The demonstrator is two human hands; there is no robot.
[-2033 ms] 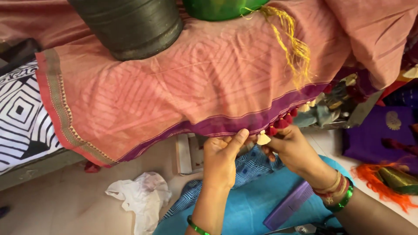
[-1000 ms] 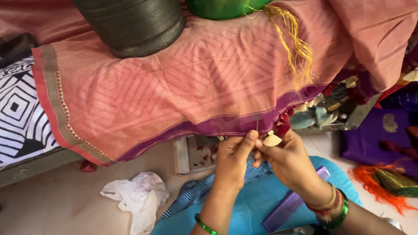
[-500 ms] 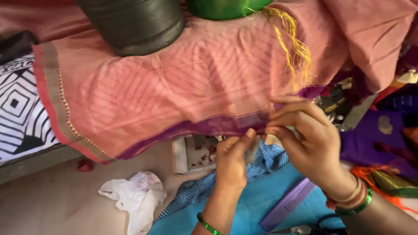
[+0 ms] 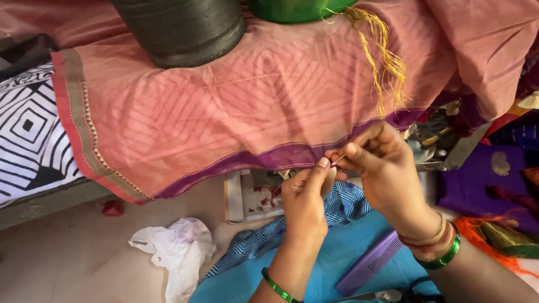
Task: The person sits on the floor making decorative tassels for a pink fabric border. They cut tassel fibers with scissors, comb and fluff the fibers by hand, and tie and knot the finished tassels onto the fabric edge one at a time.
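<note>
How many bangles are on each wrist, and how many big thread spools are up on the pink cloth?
Left wrist bangles: 1, green
Right wrist bangles: too bunched to count; at least 1 green
Dark spool: 1
Green spool: 1
Spools total: 2

1. Your needle (image 4: 338, 159) is too thin to make out beyond a short sliver between the fingertips of both hands.
2. The dark cylinder (image 4: 182, 28) and green object (image 4: 297, 8) are cut off by the top edge.
3. The scissors (image 4: 387, 295) run off the bottom edge.
4. Your right hand (image 4: 387, 168) hides the cloth's purple border (image 4: 269, 160) behind it.
</note>
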